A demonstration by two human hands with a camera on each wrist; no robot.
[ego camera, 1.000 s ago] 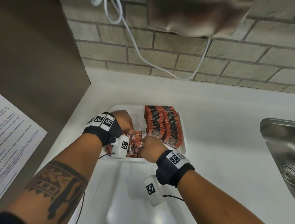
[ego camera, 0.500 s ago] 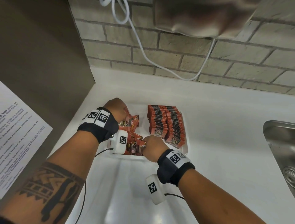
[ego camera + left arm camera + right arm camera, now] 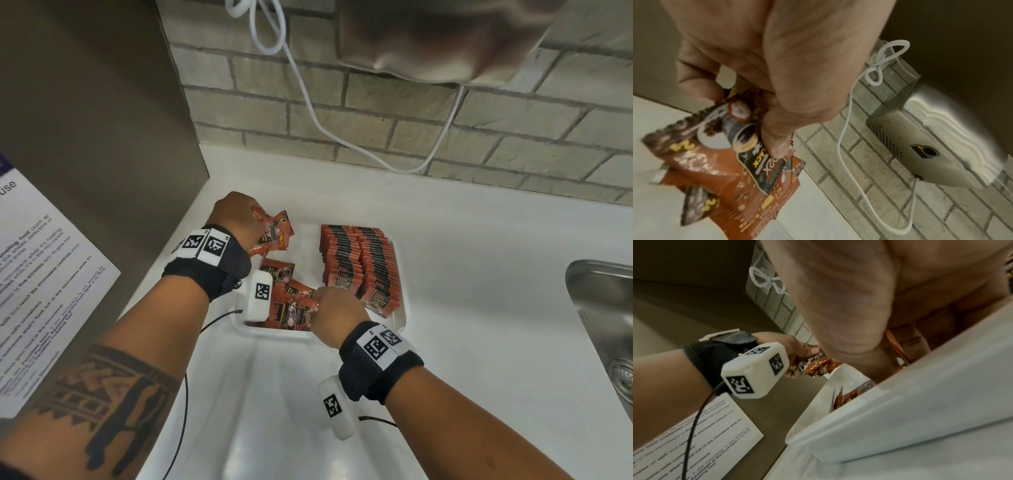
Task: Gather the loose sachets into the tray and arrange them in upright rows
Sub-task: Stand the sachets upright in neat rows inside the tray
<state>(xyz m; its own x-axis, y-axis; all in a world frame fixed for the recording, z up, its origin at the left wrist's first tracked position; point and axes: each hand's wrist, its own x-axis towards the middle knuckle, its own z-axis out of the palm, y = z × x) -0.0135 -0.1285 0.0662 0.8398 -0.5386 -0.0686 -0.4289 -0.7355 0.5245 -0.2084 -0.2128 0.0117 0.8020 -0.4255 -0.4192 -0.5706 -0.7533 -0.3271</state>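
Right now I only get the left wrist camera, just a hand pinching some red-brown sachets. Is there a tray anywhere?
Observer: Yes. The head view shows a white tray on the counter, right under the left hand and its bunch of sachets.
Operator: Is anything in it?
Observer: Two upright rows of sachets fill its right side.
Operator: And its left side?
Observer: Loose sachets lie jumbled there.
Operator: Where is the other hand?
Observer: The right hand is at the tray's near edge. Its fingers are curled, pinching into the loose sachets.
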